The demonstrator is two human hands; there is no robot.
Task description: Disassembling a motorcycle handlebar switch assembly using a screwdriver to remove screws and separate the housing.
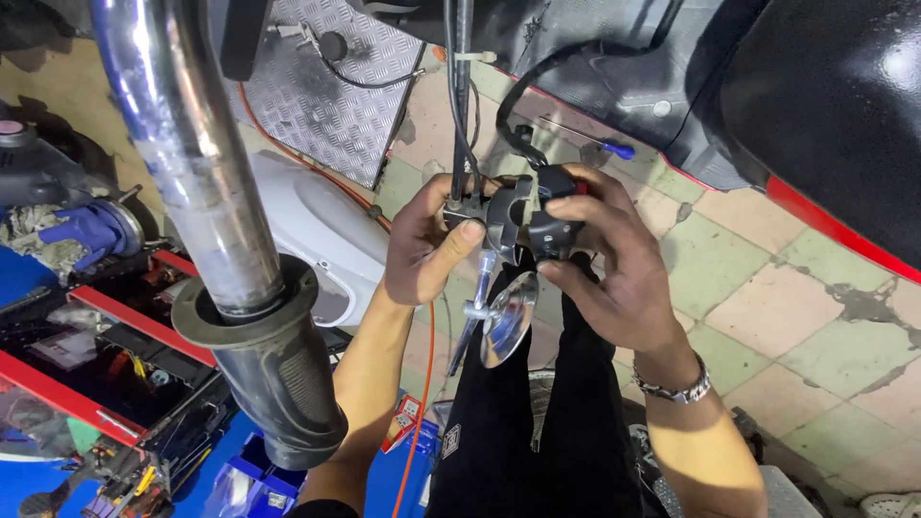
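My left hand (422, 247) grips the left side of a black handlebar switch housing (532, 216), with black cables (459, 105) running up from it. My right hand (614, 273) is closed on the right half of the same housing, thumb on its dark front. A chrome lever (472, 307) and a round chrome mirror (508, 307) hang just below the housing, between my hands. A metal watch (672, 388) is on my right wrist.
A chrome handlebar tube with a black rubber grip (273, 369) crosses the near left. A red tool chest (106, 355) with open drawers stands at left. A white body panel (321, 230), an orange hose (417, 403), a black-and-red motorcycle body (767, 86) and tiled floor (796, 317) surround me.
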